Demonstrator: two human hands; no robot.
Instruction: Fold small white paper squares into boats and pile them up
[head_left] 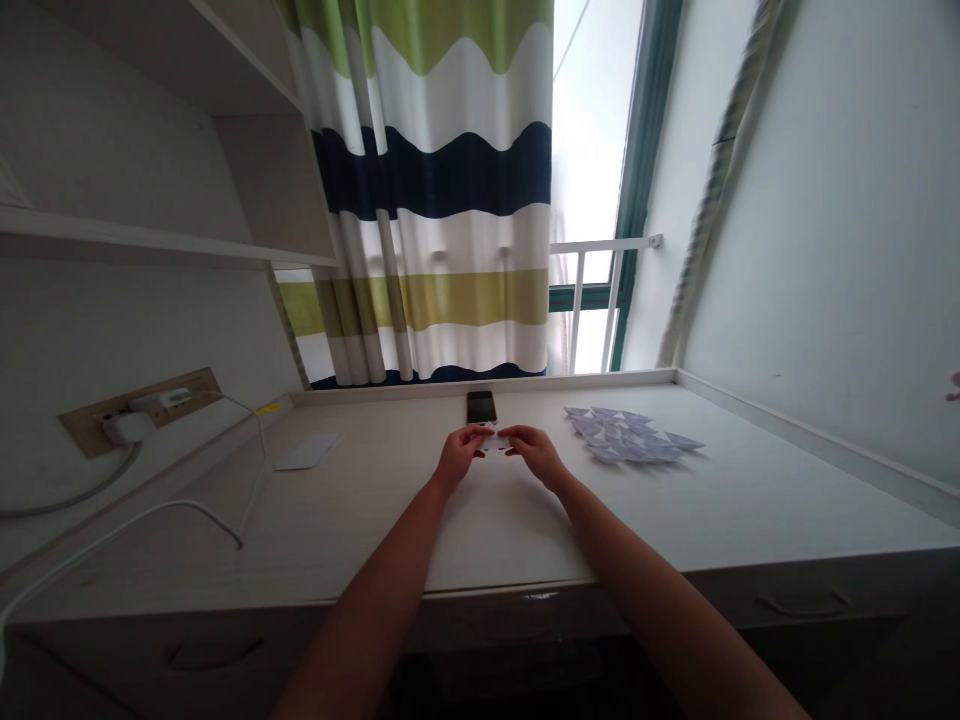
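Note:
Between my two hands is a small piece of white paper (493,442), held just above the desk near its middle. My left hand (460,455) pinches the paper's left end. On the right end, the thumb and fingers of my right hand (536,453) are closed in the same way. Whether the paper is folded is too small to make out. Right behind my hands lies a dark phone (481,406). To the right, several folded white paper pieces (630,436) with pointed ends lie in overlapping rows. A stack of flat white paper (307,451) rests on the left.
A white cable (259,450) runs from the wall socket (139,410) across the desk's left side. The pale desk (360,540) has a raised edge along the back and right. Behind it hang a striped curtain (450,180) and a window rail (600,245). Shelves (165,235) jut out upper left.

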